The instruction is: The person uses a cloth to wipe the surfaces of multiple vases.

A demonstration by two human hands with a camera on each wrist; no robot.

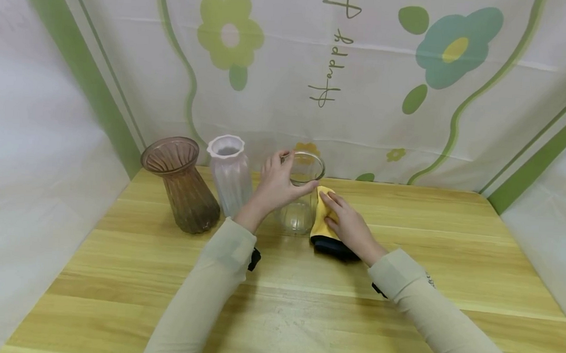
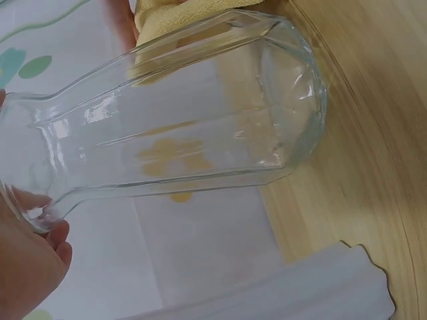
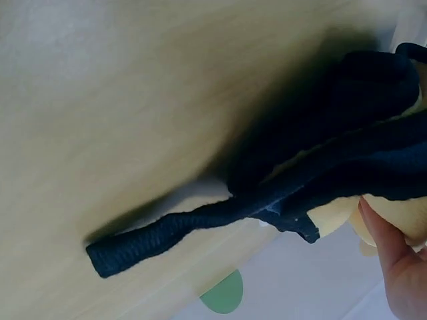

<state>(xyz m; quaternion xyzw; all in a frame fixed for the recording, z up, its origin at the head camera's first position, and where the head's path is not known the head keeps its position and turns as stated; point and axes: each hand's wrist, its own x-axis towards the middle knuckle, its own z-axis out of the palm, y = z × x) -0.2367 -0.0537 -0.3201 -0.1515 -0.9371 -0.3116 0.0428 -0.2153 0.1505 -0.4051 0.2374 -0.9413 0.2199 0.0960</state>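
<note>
A clear glass vase (image 1: 296, 217) stands on the wooden table; in the left wrist view its faceted body (image 2: 193, 127) fills the middle. My left hand (image 1: 279, 184) grips it at the neck and rim, fingers on the left and thumb towards the front. My right hand (image 1: 349, 224) holds a yellow cloth (image 1: 322, 220) with a black border against the vase's right side. The black edge (image 3: 320, 160) droops in folds in the right wrist view, where only part of the right hand (image 3: 403, 277) shows. The cloth partly hides the right fingertips.
Left of the glass vase stands a pale pinkish-white fluted vase (image 1: 231, 177). Beyond it is a brown-tinted vase (image 1: 187, 193) with a flared rim. A white printed curtain (image 1: 276, 108) hangs behind the wooden table (image 1: 450, 247).
</note>
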